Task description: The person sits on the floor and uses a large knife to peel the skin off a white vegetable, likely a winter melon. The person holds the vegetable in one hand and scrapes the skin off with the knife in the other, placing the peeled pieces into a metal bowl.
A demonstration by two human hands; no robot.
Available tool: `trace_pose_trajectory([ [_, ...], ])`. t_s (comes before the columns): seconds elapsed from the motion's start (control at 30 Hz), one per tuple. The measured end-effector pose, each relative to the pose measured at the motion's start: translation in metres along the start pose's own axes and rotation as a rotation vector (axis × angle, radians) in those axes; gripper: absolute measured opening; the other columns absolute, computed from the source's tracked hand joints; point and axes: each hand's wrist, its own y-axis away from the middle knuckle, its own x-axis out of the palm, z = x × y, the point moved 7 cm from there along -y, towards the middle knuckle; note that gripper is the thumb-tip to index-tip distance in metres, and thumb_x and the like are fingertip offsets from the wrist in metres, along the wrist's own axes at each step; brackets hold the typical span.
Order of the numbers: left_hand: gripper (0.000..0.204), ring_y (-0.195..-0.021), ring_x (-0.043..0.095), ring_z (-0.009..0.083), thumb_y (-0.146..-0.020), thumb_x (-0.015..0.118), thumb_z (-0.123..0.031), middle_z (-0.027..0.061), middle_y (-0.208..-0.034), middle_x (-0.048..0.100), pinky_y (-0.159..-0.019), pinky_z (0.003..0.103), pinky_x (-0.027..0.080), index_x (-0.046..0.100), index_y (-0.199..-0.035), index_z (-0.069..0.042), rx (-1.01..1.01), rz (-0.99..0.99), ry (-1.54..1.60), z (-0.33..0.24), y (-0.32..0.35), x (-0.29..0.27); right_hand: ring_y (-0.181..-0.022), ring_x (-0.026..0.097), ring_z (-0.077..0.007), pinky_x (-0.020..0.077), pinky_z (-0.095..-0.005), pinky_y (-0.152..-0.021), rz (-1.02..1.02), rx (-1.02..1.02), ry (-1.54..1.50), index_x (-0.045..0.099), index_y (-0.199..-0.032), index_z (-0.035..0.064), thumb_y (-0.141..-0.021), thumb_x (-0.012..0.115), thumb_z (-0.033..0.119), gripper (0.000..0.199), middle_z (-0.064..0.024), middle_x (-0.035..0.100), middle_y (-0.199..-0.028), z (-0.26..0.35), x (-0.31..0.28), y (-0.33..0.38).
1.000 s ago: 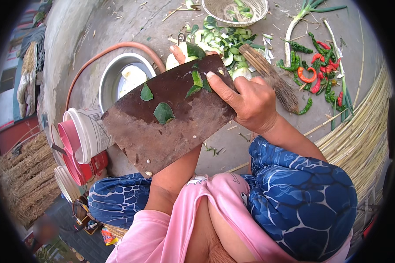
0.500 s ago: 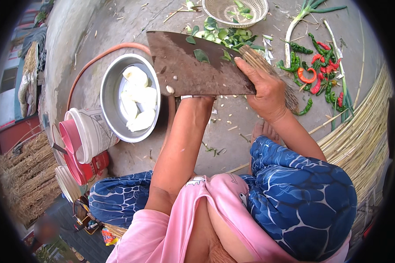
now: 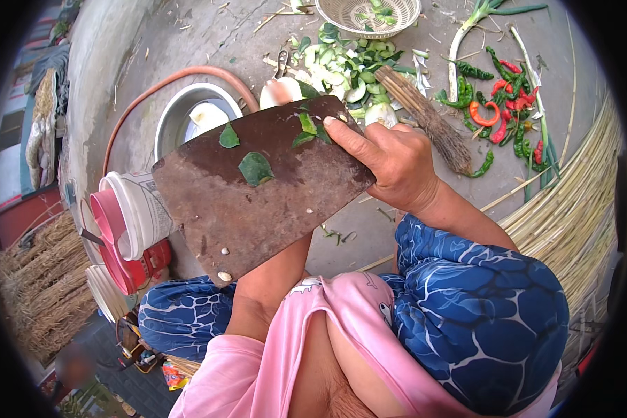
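My right hand (image 3: 400, 164) is closed on the right end of a big dark cleaver (image 3: 279, 195), its index finger stretched along the blade. The blade lies broad side up, tilted down to the left, with green peel bits and several pale seeds stuck to it. My left forearm (image 3: 275, 275) runs beneath the cleaver, which hides the left hand. Past the blade's far edge shows a pale, blurred rounded thing (image 3: 275, 94). A metal basin (image 3: 167, 129) with white peeled pieces (image 3: 207, 117) is partly covered by the blade.
Green peelings (image 3: 359, 73) lie on the concrete before a woven basket (image 3: 369, 31). A straw brush (image 3: 428, 122) rests right of them. Further right are red and green chillies (image 3: 508, 104) and long green onions (image 3: 460, 52). Buckets (image 3: 136, 209) stand left; long dry stalks (image 3: 571, 188) lie right.
The cleaver has swung left and nearer to me, now over part of the basin and my left forearm. More peelings and the pale rounded thing have come into view behind it.
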Motion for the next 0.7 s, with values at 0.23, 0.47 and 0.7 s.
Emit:
trace_pose_trajectory([
  [0.23, 0.053, -0.097, 0.063, 0.0234, -0.094, 0.054, -0.057, 0.0067, -0.111, 0.062, -0.084, 0.035, 0.053, 0.055, -0.117, -0.009, 0.138, -0.131, -0.123, 0.009, -0.022, 0.011, -0.064, 0.064, -0.0299, 0.0516, -0.0428, -0.058, -0.017, 0.347, -0.023, 0.062, -0.132, 0.021, -0.07, 0.069, 0.006, 0.064, -0.008, 0.062, -0.073, -0.077, 0.014, 0.028],
  [0.47, 0.057, -0.097, 0.058, 0.0239, -0.094, 0.058, -0.056, 0.0138, -0.103, 0.057, -0.085, 0.036, 0.051, 0.054, -0.109, -0.002, -0.09, -0.058, -0.032, 0.009, -0.01, -0.004, -0.051, 0.055, -0.0212, 0.0429, -0.0348, -0.05, 0.008, 0.047, -0.033, 0.064, -0.131, 0.0245, -0.066, 0.074, 0.014, 0.066, -0.0025, 0.048, -0.065, -0.004, -0.007, 0.006],
  [0.7, 0.076, -0.091, 0.056, 0.0238, -0.084, 0.049, -0.076, 0.0121, -0.1, 0.057, -0.08, 0.036, 0.051, 0.055, -0.101, -0.003, -0.129, -0.016, 0.24, 0.014, -0.018, -0.011, -0.05, 0.05, -0.0175, 0.0374, -0.0339, -0.05, -0.004, -0.084, 0.039, 0.064, -0.129, 0.0199, -0.071, 0.073, 0.023, 0.06, -0.0001, 0.04, -0.064, 0.007, 0.001, 0.011],
])
